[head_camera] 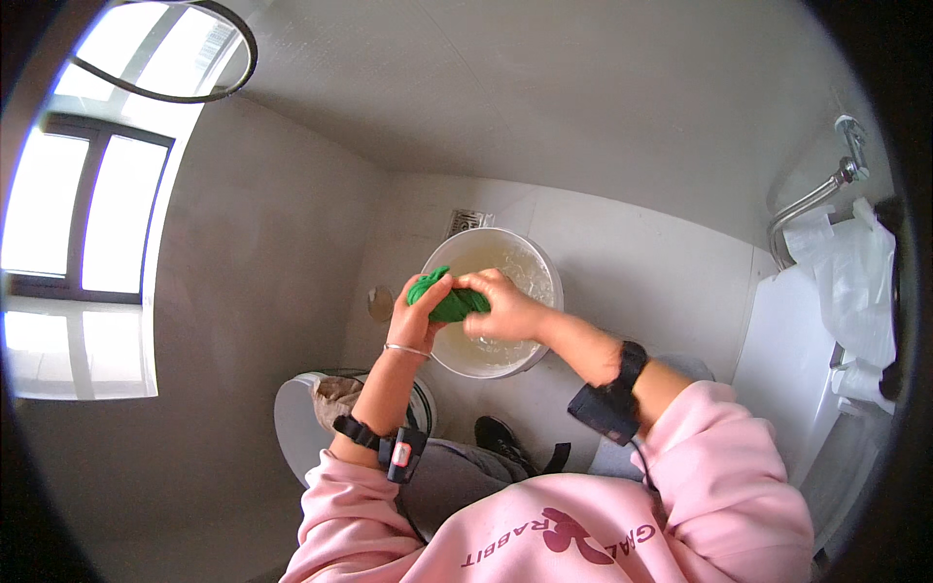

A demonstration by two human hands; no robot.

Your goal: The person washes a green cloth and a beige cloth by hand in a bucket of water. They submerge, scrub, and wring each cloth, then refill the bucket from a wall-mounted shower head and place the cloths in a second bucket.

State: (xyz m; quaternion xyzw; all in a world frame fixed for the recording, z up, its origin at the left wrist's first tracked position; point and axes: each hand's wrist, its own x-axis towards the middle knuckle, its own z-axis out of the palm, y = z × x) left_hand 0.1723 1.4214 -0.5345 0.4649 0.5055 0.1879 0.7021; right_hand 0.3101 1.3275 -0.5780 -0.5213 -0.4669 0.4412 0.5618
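Observation:
Between my two hands is a bunched, twisted green cloth [453, 304], held above a white bucket [557, 291]. My left hand [417, 310] wraps around its left end, the thumb lying across the cloth. My right hand [503, 306] grips the other end, its fingers slightly blurred. Cloudy, pale yellowish water [510, 351] with bubbles and ripples fills part of the bucket below. The hands hide much of the bucket's left side.
A metal floor drain [468, 220] lies just behind the bucket. A second bucket [295, 415], with brown material [337, 399] in it, stands near my left forearm. At right are a white toilet tank [780, 342], plastic bags [845, 270] and a metal hose [805, 208].

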